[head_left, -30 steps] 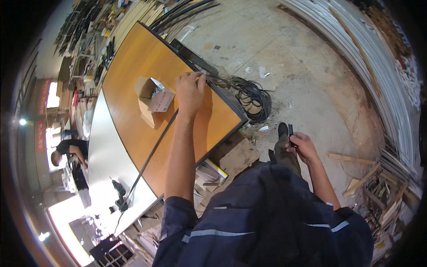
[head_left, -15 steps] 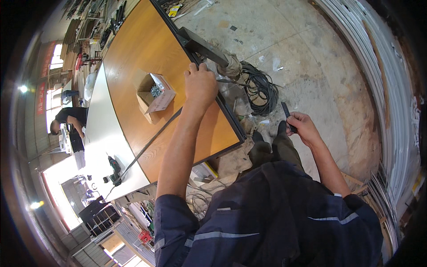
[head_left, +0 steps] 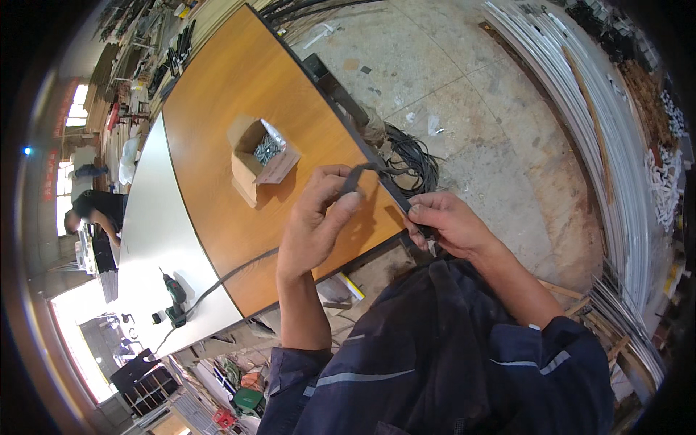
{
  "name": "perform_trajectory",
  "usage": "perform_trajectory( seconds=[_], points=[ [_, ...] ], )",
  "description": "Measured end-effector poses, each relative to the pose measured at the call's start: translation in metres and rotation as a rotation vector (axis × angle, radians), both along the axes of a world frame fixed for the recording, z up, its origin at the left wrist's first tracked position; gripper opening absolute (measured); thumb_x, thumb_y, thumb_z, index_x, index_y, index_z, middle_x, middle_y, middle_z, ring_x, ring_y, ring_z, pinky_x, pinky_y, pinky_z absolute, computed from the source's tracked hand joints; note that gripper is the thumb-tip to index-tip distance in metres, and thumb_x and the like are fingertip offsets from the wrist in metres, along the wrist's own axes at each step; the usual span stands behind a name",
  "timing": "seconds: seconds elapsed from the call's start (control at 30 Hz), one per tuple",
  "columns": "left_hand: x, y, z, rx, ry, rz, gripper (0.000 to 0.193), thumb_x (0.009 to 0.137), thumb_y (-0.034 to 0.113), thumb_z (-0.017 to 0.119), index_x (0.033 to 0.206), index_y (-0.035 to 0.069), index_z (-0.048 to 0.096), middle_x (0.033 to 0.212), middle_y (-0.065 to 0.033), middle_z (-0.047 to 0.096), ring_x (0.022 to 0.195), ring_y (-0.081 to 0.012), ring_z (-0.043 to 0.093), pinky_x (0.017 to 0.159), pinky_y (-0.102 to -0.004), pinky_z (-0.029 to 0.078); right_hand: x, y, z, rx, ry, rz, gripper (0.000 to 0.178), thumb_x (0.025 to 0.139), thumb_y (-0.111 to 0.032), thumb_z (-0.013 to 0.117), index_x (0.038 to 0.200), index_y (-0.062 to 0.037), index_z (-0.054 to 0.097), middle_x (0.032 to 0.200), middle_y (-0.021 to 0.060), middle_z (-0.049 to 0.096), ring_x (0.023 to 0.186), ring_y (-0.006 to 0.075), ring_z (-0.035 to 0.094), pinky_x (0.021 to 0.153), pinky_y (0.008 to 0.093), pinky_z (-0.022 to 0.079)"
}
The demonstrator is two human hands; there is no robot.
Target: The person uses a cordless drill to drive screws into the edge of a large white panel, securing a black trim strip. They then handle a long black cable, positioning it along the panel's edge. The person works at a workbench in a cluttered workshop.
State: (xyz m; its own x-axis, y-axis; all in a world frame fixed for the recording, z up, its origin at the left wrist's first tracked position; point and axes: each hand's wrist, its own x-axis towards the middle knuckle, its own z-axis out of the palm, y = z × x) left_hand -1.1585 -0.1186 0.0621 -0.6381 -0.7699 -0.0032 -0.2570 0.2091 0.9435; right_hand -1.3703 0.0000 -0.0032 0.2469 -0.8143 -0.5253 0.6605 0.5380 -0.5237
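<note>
My left hand (head_left: 312, 228) is closed, pinching a flat dark strip (head_left: 354, 178) between thumb and fingers above the wooden tabletop. From there the strip bends toward the table's near right edge, while another length (head_left: 246, 265) trails left across the board. My right hand (head_left: 453, 223) is closed at the table's near corner. In its fingers is a narrow dark tool (head_left: 426, 232), mostly hidden, so its kind does not show. The wood-coloured tabletop (head_left: 217, 87) has a dark rim along its right side.
An open carton (head_left: 279, 168) of metal screws stands on the board. A cordless drill (head_left: 174, 299) lies on the white panel (head_left: 145, 239) to the left. Coiled black cable (head_left: 415, 156) is on the floor beyond the edge. Long pale profiles (head_left: 573, 109) are stacked right. Another person (head_left: 101, 210) bends far left.
My left hand has come off the table's edge, lifting the strip toward me. My right hand has moved left, bringing the dark tool up to the table corner.
</note>
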Motion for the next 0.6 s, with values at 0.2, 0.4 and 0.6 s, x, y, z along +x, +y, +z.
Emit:
perform_trajectory(
  seconds=[0.2, 0.4, 0.6],
  points=[
    [0.034, 0.026, 0.013, -0.030, -0.068, -0.031, 0.014, 0.086, 0.008, 0.077, 0.095, -0.001, 0.070, 0.096, -0.0078, 0.061, 0.093, -0.0197, 0.058, 0.081, -0.0325, 0.045, 0.050, -0.004, -0.007, 0.002, -0.146, 0.049, 0.019, 0.101, -0.016, 0.061, 0.087, -0.0035, 0.062, 0.072, 0.0050, 0.061, 0.060, 0.0130, 0.059, 0.056, 0.0275, 0.048],
    [0.083, 0.042, -0.024, 0.283, 0.004, -0.042, 0.033, 0.084, 0.003, 0.076, 0.115, -0.002, 0.064, 0.103, -0.0070, 0.063, 0.096, -0.0192, 0.060, 0.087, -0.0336, 0.049, 0.074, -0.002, 0.008, -0.134, -0.419, 0.027, 0.025, 0.102, -0.025, 0.062, 0.090, -0.0032, 0.062, 0.071, 0.0064, 0.060, 0.056, 0.0132, 0.052, 0.053, 0.0260, 0.041],
    [0.050, 0.043, -0.055, 0.041, 0.170, -0.136, 0.066, 0.080, -0.001, 0.073, 0.142, 0.003, 0.051, 0.162, -0.0237, 0.031, 0.151, -0.0343, 0.031, 0.118, -0.0431, 0.034, 0.094, 0.010, 0.018, -0.178, -0.455, 0.108, 0.029, 0.104, -0.025, 0.057, 0.090, -0.0012, 0.061, 0.071, 0.0104, 0.062, 0.056, 0.0158, 0.053, 0.052, 0.0265, 0.041]
  ],
)
